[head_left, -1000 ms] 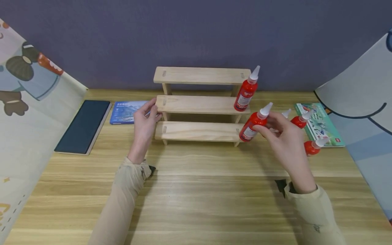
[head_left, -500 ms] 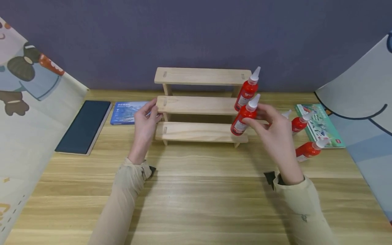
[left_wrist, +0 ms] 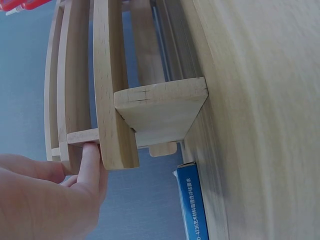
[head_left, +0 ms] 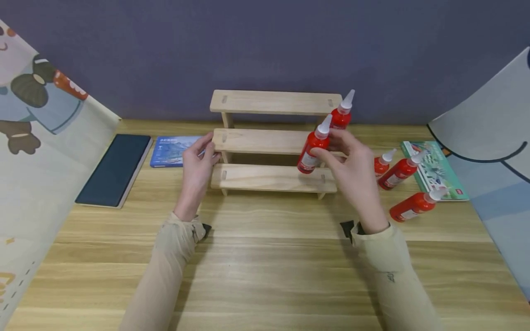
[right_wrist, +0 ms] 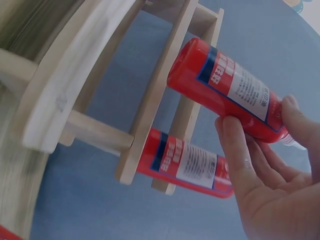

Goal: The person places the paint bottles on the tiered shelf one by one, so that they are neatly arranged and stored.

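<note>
A three-tier wooden step rack stands against the dark wall. My left hand grips the left end of its middle step; in the left wrist view the fingertips lie at the board's end beside the upright. My right hand pinches a red squeeze bottle with a white pointed nozzle, fingers and thumb round its upper part. Tilted slightly, it overlaps the middle step in the head view. Behind it, another red bottle stands at the right end of the middle step, seen also as the lower bottle in the right wrist view.
Three more red bottles, one nearest the front, stand on the wood-grain table to the right. Behind them lies a green book. A dark tablet-like slab and a blue box lie at left.
My right hand has carried the squeeze bottle left and upward, from the rack's right end toward its middle, uncovering the bottles on the right. The left hand has stayed on the rack.
</note>
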`<action>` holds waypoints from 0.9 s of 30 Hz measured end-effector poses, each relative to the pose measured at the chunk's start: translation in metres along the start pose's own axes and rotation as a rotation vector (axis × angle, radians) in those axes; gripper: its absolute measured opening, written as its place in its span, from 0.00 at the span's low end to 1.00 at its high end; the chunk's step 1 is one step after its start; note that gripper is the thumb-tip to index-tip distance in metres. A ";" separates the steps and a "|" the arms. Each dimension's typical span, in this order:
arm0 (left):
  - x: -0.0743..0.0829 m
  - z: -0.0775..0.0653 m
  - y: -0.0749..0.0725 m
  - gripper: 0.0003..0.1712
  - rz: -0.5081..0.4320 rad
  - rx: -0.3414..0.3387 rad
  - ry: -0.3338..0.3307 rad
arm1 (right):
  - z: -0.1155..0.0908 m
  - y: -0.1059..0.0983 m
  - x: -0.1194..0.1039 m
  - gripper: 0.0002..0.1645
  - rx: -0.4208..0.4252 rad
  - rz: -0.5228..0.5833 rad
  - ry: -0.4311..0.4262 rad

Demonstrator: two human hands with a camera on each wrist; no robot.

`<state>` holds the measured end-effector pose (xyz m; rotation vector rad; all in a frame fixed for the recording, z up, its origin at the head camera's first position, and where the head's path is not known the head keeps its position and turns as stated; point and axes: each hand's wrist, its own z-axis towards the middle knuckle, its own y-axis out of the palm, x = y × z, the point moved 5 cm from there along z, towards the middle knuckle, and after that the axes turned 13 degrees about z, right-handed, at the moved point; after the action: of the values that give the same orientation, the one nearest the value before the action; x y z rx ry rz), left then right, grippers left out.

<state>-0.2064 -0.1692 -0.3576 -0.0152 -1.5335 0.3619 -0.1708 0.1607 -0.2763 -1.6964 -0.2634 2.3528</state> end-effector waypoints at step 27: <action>0.000 -0.001 0.000 0.24 -0.022 0.001 0.036 | 0.032 0.044 -0.008 0.26 0.018 0.126 -0.057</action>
<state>-0.2051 -0.1689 -0.3581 -0.0039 -1.4968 0.3438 -0.2027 0.1163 -0.2713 -1.6856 -0.1488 2.4883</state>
